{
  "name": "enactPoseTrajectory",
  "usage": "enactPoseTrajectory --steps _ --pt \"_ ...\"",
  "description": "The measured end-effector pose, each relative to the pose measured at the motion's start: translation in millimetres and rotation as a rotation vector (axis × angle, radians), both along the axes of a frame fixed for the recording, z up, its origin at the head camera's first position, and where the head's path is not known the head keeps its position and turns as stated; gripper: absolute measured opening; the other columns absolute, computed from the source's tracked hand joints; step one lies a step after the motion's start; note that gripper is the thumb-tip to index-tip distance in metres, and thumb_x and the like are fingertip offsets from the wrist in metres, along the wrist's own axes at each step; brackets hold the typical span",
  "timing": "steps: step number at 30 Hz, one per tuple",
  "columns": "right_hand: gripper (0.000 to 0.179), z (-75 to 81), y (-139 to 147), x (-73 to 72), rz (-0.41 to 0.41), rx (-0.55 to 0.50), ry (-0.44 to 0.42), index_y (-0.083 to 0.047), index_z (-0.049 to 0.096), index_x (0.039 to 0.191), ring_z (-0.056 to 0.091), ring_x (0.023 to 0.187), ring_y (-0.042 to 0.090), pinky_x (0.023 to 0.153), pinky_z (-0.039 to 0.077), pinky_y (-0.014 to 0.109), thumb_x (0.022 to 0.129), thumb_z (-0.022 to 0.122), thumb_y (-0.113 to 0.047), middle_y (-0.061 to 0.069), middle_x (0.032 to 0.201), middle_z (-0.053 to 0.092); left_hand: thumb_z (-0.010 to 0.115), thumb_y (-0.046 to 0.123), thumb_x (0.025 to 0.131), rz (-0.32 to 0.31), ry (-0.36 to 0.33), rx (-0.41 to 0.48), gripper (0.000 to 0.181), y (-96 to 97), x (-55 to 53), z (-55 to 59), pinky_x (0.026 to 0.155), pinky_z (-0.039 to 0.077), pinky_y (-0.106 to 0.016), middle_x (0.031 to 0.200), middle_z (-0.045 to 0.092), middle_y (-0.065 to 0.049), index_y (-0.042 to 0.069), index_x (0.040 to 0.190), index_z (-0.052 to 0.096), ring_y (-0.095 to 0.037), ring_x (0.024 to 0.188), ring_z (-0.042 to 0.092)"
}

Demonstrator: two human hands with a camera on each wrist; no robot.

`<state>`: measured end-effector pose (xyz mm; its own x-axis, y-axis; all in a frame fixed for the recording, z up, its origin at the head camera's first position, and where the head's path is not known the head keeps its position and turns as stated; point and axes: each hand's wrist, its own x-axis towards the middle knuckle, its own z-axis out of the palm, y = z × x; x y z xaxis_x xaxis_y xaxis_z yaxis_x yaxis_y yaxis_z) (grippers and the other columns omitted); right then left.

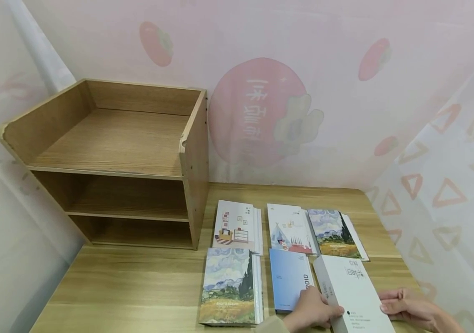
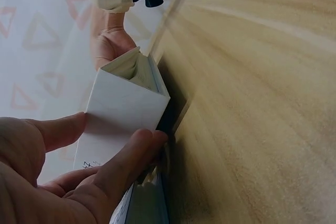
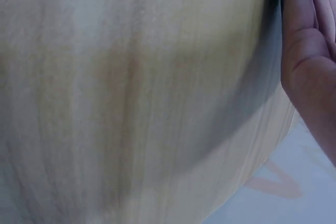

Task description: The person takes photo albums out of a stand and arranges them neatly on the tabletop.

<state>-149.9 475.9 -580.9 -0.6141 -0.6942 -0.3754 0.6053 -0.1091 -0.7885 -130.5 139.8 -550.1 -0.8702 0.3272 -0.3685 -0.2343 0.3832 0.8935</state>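
Note:
A thick white album (image 1: 353, 289) with dark lettering on its cover and spine is at the front right, held between both hands. My left hand (image 1: 314, 309) grips it at the spine side, thumb on the cover; in the left wrist view the thumb and fingers spread along the white spine (image 2: 123, 108). My right hand (image 1: 408, 309) holds the opposite edge with its thumb at the cover. In the right wrist view only part of the right hand (image 3: 310, 51) shows. A blue book (image 1: 289, 277) lies close to the left hand, partly covered by it.
Behind lie two white illustrated albums (image 1: 234, 229) (image 1: 289, 231) and a landscape-painting album (image 1: 330, 233). Another painting album (image 1: 226, 286) lies left of the blue book. A wooden shelf unit (image 1: 195, 185) stands at the back left of the wooden table (image 1: 128, 286), before a printed curtain (image 1: 337, 152).

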Motion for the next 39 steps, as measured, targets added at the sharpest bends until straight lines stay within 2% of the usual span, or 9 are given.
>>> enactPoseTrajectory --steps 9,18,26,34,39 --pt "0.042 -1.2 0.0 1.7 -0.017 -0.015 -0.022 0.001 0.063 0.128 0.058 0.117 0.027 0.1 0.044 0.04 0.101 0.033 0.013 0.02 0.126 0.061 0.085 0.026 0.077 -0.003 0.018 0.023 0.04 -0.7 -2.7 0.9 0.038 0.037 -0.018 0.038 0.051 0.0 0.007 0.047 0.066 -0.007 0.033 0.049" --pt "0.042 -0.9 0.6 2.3 -0.027 -0.029 -0.044 0.002 0.063 0.128 0.056 0.119 0.03 0.101 0.043 0.041 0.102 0.031 0.012 0.021 0.126 0.06 0.085 0.023 0.077 0.01 0.017 0.022 0.031 1.4 -2.6 1.7 0.04 0.047 -0.021 0.045 0.056 -0.002 0.005 0.058 0.069 -0.008 0.037 0.054" --pt "0.04 -0.9 -0.3 2.6 -0.035 0.026 -0.034 0.0 0.065 0.126 0.058 0.116 0.031 0.099 0.044 0.043 0.101 0.036 0.012 0.021 0.123 0.062 0.084 0.021 0.078 0.02 0.021 0.031 0.032 1.7 -2.9 2.7 0.038 0.045 -0.019 0.042 0.054 0.001 0.006 0.055 0.069 -0.005 0.035 0.051" --pt "0.035 1.3 -0.8 2.5 -0.061 0.109 -0.019 -0.002 0.068 0.123 0.062 0.11 0.029 0.095 0.049 0.042 0.101 0.042 0.009 0.019 0.118 0.065 0.081 0.014 0.079 0.029 0.039 0.043 0.018 1.2 -2.1 2.4 0.042 0.052 -0.023 0.047 0.057 -0.001 0.004 0.065 0.076 -0.01 0.041 0.061" --pt "0.034 1.7 -0.6 2.7 -0.08 0.131 -0.018 -0.002 0.069 0.121 0.063 0.108 0.029 0.094 0.05 0.041 0.1 0.044 0.009 0.019 0.117 0.066 0.08 0.011 0.077 0.041 0.059 0.065 0.015 4.0 -1.6 -0.9 0.042 0.051 -0.022 0.045 0.056 0.003 0.005 0.064 0.076 -0.008 0.04 0.059"
